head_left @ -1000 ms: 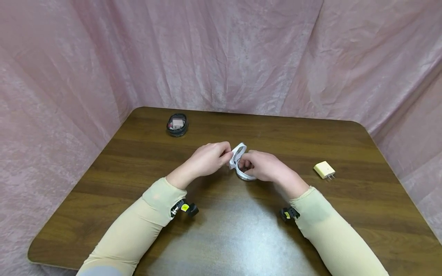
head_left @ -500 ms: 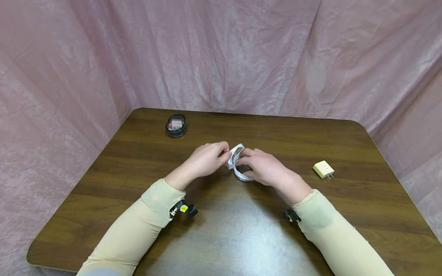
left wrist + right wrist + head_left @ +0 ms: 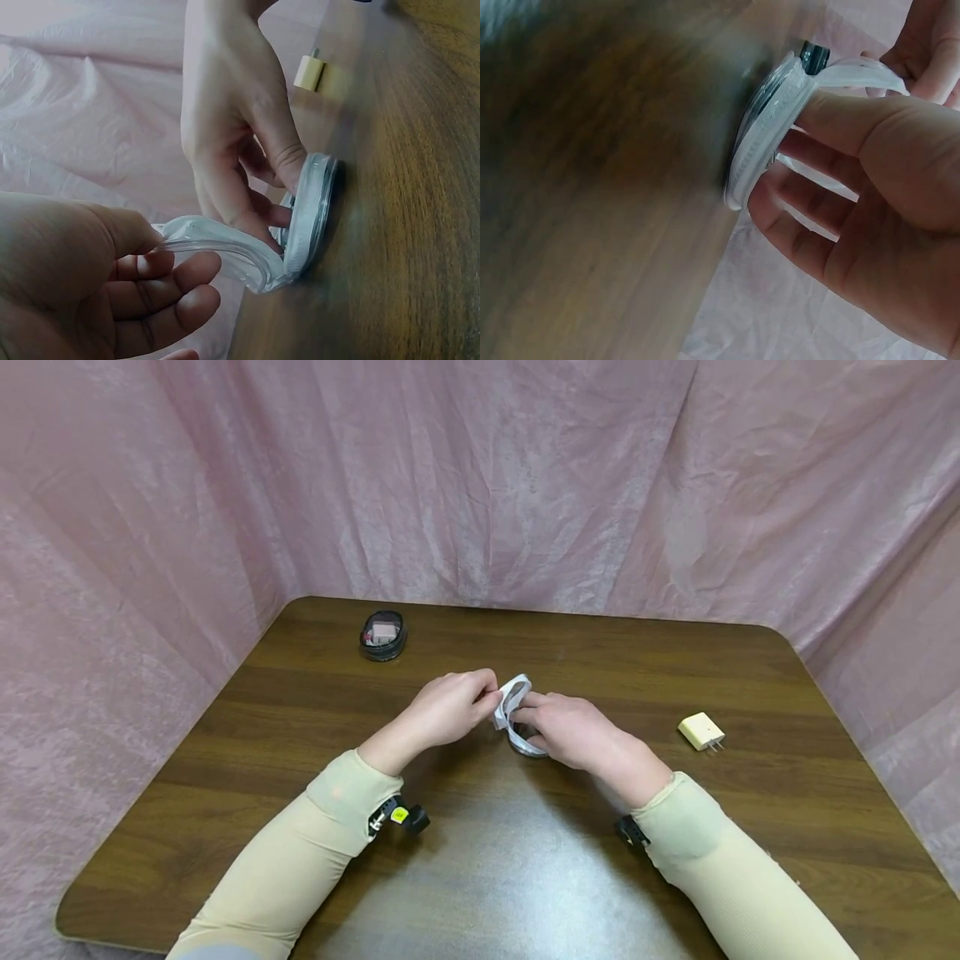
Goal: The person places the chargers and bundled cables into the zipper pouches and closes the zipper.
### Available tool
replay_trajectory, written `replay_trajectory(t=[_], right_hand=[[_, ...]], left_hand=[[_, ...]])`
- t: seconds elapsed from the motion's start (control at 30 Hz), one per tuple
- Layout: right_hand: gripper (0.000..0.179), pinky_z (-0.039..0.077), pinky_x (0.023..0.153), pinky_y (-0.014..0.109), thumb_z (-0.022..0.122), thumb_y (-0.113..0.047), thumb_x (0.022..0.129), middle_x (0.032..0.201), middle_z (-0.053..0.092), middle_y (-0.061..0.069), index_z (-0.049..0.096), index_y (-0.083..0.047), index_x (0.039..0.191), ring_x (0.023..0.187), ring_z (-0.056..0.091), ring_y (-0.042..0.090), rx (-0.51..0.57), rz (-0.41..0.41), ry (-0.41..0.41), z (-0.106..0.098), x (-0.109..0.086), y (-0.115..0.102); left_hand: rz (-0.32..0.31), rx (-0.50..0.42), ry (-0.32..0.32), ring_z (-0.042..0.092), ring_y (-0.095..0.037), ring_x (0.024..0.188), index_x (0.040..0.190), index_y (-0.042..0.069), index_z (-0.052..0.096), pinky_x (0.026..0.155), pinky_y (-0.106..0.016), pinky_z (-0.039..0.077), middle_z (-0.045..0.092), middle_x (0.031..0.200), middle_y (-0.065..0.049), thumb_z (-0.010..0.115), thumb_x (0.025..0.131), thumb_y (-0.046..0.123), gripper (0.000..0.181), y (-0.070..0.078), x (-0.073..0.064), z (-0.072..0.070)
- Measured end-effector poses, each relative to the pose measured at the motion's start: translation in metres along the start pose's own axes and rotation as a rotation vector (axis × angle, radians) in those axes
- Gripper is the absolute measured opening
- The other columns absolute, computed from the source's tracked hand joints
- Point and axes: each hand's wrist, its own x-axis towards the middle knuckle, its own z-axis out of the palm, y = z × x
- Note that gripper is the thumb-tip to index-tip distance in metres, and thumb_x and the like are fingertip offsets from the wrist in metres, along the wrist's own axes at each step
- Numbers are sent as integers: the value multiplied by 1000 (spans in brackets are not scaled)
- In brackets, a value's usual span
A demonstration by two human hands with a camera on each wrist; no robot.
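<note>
A small round case (image 3: 527, 745) with clear sides and white trim lies on the table, its lid (image 3: 217, 244) swung up. In the head view my left hand (image 3: 457, 706) pinches the lid's edge between thumb and bent index finger. The other left fingers hang loosely below, as the left wrist view shows. My right hand (image 3: 573, 731) reaches into the case from the right, fingers spread and slightly bent. Its thumb lies at the rim in the right wrist view. The right fingertips are partly hidden inside, and what they touch there cannot be made out.
A yellow charger plug (image 3: 701, 732) with metal prongs lies to the right on the brown wooden table (image 3: 300, 693). At the back left sits a dark round case (image 3: 383, 636) with a pale block inside. Pink curtain (image 3: 480, 485) hangs behind the table.
My right fingers, more curled inside the case a second ago, have spread and straightened somewhat. My left hand keeps its pinch on the lid; hands and case barely shift.
</note>
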Motion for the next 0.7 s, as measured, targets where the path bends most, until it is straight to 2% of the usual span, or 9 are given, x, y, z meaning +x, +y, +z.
replay_trajectory(t=[0.27,0.43,0.53,0.7], right_hand=[[37,57,90,48,87,-10,95,127,75,2,76,-17,129,105,69,30,106,29,1,-3,1,4],[38,55,100,51,84,-9,98,135,75,2,77,-15,135,120,70,29,211,34,26,-2,-6,8],[36,55,102,51,83,-9,98,136,74,4,77,-13,133,125,69,27,254,34,67,-2,-11,12],[30,58,97,51,84,-10,98,129,76,3,79,-11,127,119,72,25,244,41,183,-1,-20,22]], left_hand=[[-18,-4,-3,56,-16,69,102,15,69,65,-35,44,61,78,3,63,113,26,17,-1,1,2],[-27,-18,-22,56,-16,69,102,16,69,66,-35,43,60,78,4,63,114,28,18,-1,1,4],[-27,-26,-18,56,-16,69,103,16,69,66,-35,43,60,78,4,63,114,28,17,-1,0,5],[-25,-28,-5,56,-16,70,104,15,69,66,-35,44,61,78,3,64,114,28,17,-1,2,5]])
